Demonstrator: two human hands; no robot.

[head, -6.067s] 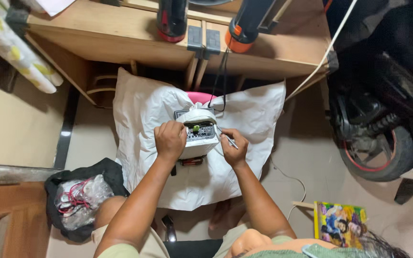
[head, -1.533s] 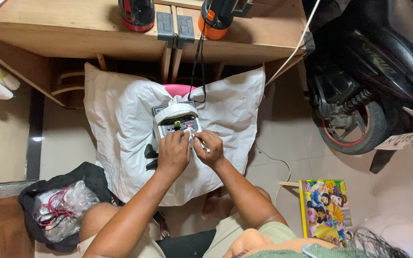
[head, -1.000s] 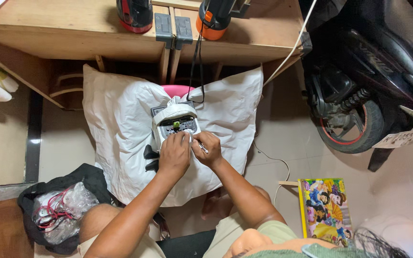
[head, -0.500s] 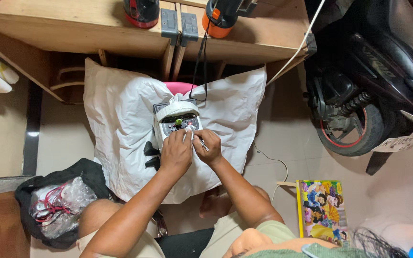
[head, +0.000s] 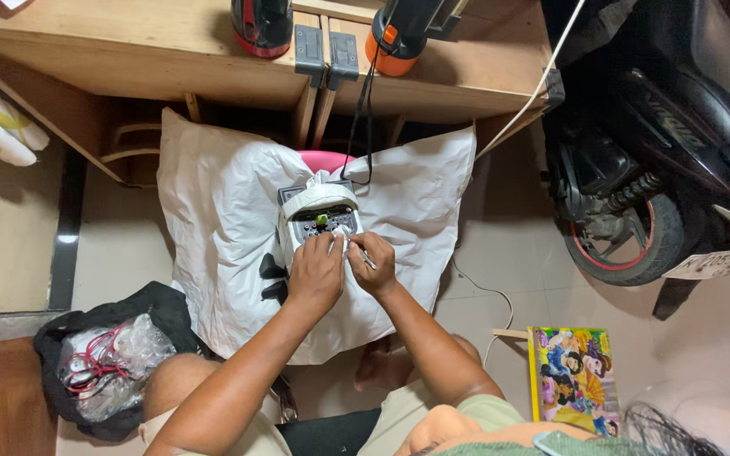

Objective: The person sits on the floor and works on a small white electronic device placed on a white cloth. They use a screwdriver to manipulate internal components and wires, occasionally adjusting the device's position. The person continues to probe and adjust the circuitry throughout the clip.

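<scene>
A small white device (head: 318, 215) with a dark keypad face and a green part at its middle sits just above the centre of the frame, resting on a white sheet (head: 221, 236) spread over the floor. A black cable runs from the top of the device up to the wooden bench (head: 128, 59) along the upper edge of the frame. The left hand (head: 316, 272) lies palm down over the lower edge of the device, fingers together and curled against its casing. The right hand (head: 373, 263) is directly beside it, touching the left hand, with the fingers pinched closed on a thin metal tool (head: 366, 257) whose tip points at the device's lower right corner; the exact contact point is hidden by the fingers. A pink object (head: 324, 159) shows just above the device, partly covered by the sheet. On the bench stand a red-and-black tool (head: 262, 24) and an orange-and-black tool (head: 403, 29). At the lower left lies a black bag (head: 107, 359) holding clear plastic and red wires. At the right side stands a black motorcycle (head: 661, 143), and at the lower right a colourful picture book (head: 574, 380) lies on the floor.
</scene>
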